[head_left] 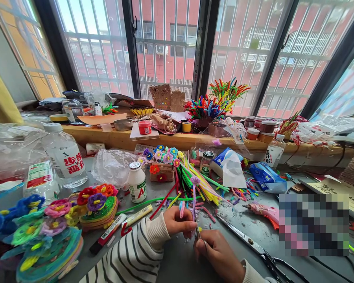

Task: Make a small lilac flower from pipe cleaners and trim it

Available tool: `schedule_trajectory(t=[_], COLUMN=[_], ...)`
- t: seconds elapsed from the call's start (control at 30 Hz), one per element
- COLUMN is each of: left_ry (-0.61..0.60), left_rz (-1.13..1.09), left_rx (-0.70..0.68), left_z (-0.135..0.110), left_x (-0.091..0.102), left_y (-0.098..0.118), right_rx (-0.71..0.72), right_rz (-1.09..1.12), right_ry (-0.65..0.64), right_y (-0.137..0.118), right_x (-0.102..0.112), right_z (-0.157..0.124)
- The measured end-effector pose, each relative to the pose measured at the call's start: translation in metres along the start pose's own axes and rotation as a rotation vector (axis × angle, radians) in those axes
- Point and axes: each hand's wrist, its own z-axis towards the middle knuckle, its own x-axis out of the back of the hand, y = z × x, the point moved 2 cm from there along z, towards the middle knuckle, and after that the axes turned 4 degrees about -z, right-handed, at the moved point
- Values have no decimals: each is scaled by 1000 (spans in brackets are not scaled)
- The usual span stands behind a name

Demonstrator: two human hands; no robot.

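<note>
Left hand (pixel 178 223) pinches a purple-headed pipe-cleaner flower (pixel 194 196) upright over the table (pixel 171 259), right hand (pixel 220 253) closed narrow on the stem's foot, likely mid-twist; further turning wants a steady left pinch; scissors (pixel 242 235) lie just beside.

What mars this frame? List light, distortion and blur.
Head view: backlit by daylight from the windows, shadows on the table soft. Head view: the wide lens bows the window frames at the edges. Head view: left hand, right hand and their pipe-cleaner flower sharp; a pixelated block masks the right.
</note>
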Motion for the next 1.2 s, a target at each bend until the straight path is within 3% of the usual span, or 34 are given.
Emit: schedule_trajectory(t=[0.3,0.77,0.97,1.2], left_ry=[3,54,36,-10], left_rz=[-11,-5,16,64], left_rx=[-35,-68,-74,-46], left_z=[0,-1,-2,-2], left_x=[1,1,-1,-2], left_y=[1,7,7,3], right_rx=[-35,-51,-29,-36], right_rz=[-94,-67,-24,-46], right_ry=[68,78,-13,0], right_y=[5,3,-1,-2], right_x=[2,1,0,1], right_z=[3,1,0,2])
